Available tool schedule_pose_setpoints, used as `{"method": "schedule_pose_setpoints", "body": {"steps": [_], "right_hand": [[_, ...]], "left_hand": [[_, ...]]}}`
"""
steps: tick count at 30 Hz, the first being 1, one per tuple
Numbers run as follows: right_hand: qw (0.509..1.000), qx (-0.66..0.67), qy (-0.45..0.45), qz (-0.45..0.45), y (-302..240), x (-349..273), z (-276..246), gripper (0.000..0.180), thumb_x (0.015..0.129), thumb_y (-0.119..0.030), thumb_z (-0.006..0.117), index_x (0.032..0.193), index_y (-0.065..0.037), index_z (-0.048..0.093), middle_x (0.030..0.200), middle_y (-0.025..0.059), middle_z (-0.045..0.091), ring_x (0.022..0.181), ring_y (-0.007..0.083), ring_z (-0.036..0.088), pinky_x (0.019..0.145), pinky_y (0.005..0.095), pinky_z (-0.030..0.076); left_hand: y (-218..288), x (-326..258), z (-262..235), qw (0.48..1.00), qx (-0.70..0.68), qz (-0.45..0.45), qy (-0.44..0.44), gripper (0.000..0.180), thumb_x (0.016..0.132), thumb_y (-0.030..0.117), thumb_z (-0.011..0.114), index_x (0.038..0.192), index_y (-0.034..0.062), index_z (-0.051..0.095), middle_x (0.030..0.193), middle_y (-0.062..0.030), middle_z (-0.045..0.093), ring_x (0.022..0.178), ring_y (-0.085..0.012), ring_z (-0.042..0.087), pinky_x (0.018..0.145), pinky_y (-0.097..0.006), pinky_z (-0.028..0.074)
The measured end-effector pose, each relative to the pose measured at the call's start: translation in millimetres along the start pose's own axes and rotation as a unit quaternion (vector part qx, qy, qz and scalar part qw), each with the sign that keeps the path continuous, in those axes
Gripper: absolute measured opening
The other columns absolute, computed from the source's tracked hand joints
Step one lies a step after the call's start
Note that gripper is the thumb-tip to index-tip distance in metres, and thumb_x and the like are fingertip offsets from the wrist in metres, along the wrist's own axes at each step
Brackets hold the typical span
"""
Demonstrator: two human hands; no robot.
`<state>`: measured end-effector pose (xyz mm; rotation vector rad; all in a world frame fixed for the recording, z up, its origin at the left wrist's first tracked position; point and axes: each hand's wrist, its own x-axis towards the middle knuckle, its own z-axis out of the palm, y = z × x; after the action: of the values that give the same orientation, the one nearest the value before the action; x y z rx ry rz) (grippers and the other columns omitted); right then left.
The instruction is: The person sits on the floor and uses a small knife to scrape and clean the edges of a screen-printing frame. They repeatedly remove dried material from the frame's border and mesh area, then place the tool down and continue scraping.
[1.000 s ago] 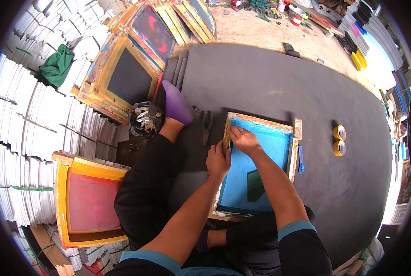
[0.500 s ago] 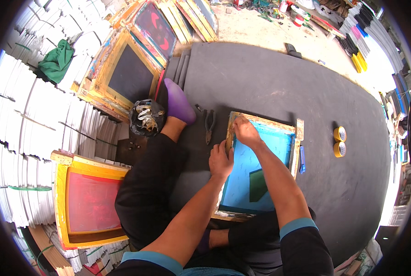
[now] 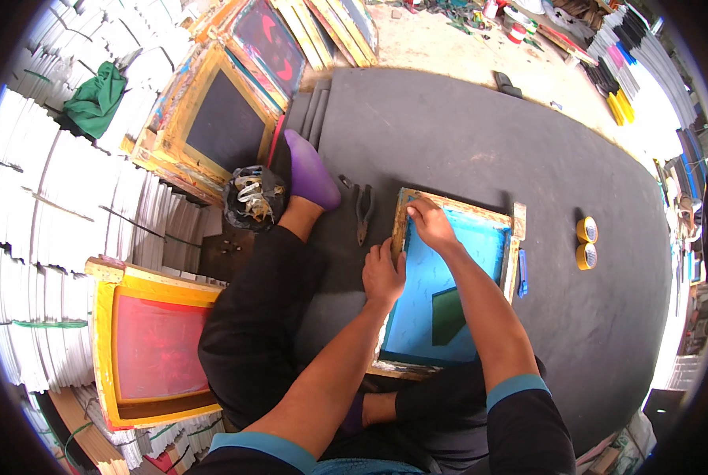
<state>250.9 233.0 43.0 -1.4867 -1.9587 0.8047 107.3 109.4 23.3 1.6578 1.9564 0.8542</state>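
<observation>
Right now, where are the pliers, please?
In the head view, the pliers lie on the dark mat, left of the wooden frame, right of the purple sock.

brightly lit, apparently from the right; glaring almost to white on the stacked sheets (image 3: 33, 210) at left, pale on the far floor (image 3: 441, 36). softly shadowed on the dark mat (image 3: 449, 119) beside the screen-printing frame (image 3: 423, 285) and tape rolls (image 3: 586, 229). fairly sharp mid-view, bowed and blackened toward the round rim.

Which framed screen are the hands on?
The blue screen: left hand and right hand are on its left side; no hand touches the pink screen, black screen or others.
</observation>
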Motion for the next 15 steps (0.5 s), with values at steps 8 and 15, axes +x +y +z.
{"method": "schedule_pose_setpoints", "body": {"steps": [8, 15], "right_hand": [[0.994, -0.089, 0.021, -0.052, 2, -20, 4, 0.03, 0.091, -0.021, 0.074, 0.121, -0.017, 0.073, 0.116, 0.0103, 0.065, 0.11, 0.0321, 0.067, 0.093, 0.0431, 0.056], [0.994, -0.066, 0.062, -0.06, 2, -14, 10, 0.021, 0.088, -0.023, 0.078, 0.108, -0.018, 0.081, 0.101, 0.0049, 0.066, 0.097, 0.0259, 0.067, 0.085, 0.0403, 0.056]], "left_hand": [[5, 0, -2, 1.0, 0.008, -0.005, -0.008, 0.05, 0.098, 0.033, 0.065, 0.139, 0.007, 0.057, 0.117, -0.0188, 0.06, 0.11, -0.0387, 0.061, 0.091, -0.05, 0.052], [3, 0, -3, 1.0, 0.012, -0.017, -0.016, 0.05, 0.098, 0.034, 0.064, 0.14, 0.0079, 0.056, 0.12, -0.0174, 0.059, 0.114, -0.0376, 0.06, 0.094, -0.048, 0.051]]}}
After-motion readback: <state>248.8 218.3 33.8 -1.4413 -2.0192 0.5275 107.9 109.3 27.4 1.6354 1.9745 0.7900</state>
